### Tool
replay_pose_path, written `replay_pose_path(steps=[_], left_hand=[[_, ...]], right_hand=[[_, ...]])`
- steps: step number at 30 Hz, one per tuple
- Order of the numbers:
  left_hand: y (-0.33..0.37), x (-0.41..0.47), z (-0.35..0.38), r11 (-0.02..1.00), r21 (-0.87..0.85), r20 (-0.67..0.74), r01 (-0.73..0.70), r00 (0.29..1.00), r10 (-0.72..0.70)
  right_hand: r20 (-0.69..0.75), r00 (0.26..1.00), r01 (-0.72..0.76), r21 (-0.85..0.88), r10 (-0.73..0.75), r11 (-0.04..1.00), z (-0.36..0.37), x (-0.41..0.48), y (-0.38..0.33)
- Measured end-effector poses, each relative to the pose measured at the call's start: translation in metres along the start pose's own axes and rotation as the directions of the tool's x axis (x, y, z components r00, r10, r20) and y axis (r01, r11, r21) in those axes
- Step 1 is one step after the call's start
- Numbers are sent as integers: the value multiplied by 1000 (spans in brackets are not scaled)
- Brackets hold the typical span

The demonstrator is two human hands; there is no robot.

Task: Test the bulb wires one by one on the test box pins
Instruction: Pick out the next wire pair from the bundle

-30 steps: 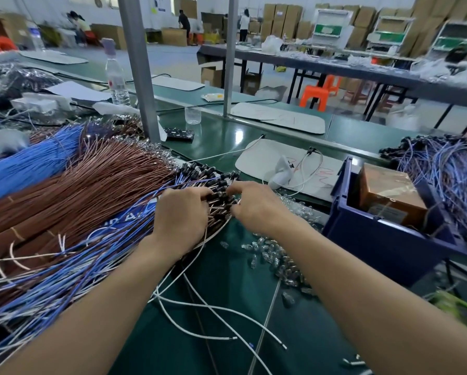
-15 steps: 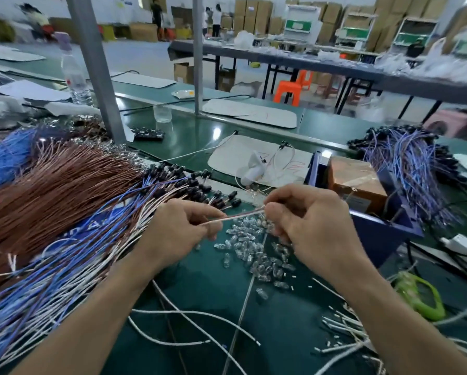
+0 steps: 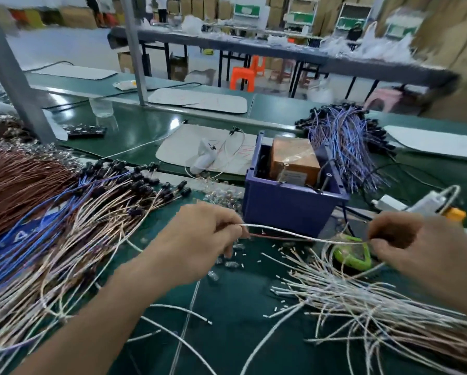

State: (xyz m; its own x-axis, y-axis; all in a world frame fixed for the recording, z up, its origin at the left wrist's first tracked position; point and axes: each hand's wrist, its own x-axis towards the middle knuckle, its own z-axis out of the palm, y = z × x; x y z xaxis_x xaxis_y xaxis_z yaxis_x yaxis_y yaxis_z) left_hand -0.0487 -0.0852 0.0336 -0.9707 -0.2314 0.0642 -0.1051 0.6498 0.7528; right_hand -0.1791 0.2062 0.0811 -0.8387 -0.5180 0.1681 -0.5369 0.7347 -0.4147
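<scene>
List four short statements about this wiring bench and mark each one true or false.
1. The left hand and right hand pinch one thin white-and-red wire pair stretched between them. True.
2. The blue plastic box holds a green block. False: it holds an orange-brown taped block.
3. The reddish-brown wire bundle lies on the right side of the green bench. False: it lies at the left.
4. An orange plastic stool stands beyond the bench. True.

Both hands apart, left (image 3: 199, 240) (fingers curled) pinching, right (image 3: 410, 244) pinching
</scene>
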Motion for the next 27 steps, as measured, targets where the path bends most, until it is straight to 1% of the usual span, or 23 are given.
replay_pose_path(steps=[1,3,4,5,7,8,10,14,17,19,22,24,27], left_hand=[[8,2,15,1000,-5,-15,-29,999,29],[23,8,40,996,-13,-30,-86,996,85],[30,12,52,993,-8,-26,-117,993,116],[36,17,62,990,-4,-19,-143,990,142],[47,25,80,987,-23,-14,-158,987,158],[49,28,87,988,-35,-22,-153,988,153],[49,34,98,990,-56,-52,-132,990,129],[36,36,109,996,-63,-43,-65,997,62],[28,35,114,996,-71,-40,-46,998,43],[25,34,117,995,-96,-41,-39,999,35],[21,32,120,996,-84,-66,-30,998,25],[19,32,120,998,-50,-93,-22,995,17],[12,33,117,997,81,-120,5,993,4]], right_hand=[[-9,1000,-20,-133,19,991,-4,2,6],[21,998,-54,-382,67,923,-13,3,9],[31,997,-49,-418,68,907,-16,1,8],[30,999,-27,-376,42,926,-15,-1,6],[8,999,35,-158,-34,987,-4,-7,-7],[-11,998,67,-67,-68,995,5,-9,-14],[-46,992,114,14,-113,993,27,-10,-20],[-32,993,120,55,-118,991,66,-11,-11],[-64,992,111,84,-106,990,83,-12,-1],[-85,994,83,148,-71,985,89,-12,7],[-94,994,72,226,-52,972,95,-14,15],[-147,988,72,231,-39,970,97,-13,17],[-251,968,58,275,13,960,94,-11,21]])
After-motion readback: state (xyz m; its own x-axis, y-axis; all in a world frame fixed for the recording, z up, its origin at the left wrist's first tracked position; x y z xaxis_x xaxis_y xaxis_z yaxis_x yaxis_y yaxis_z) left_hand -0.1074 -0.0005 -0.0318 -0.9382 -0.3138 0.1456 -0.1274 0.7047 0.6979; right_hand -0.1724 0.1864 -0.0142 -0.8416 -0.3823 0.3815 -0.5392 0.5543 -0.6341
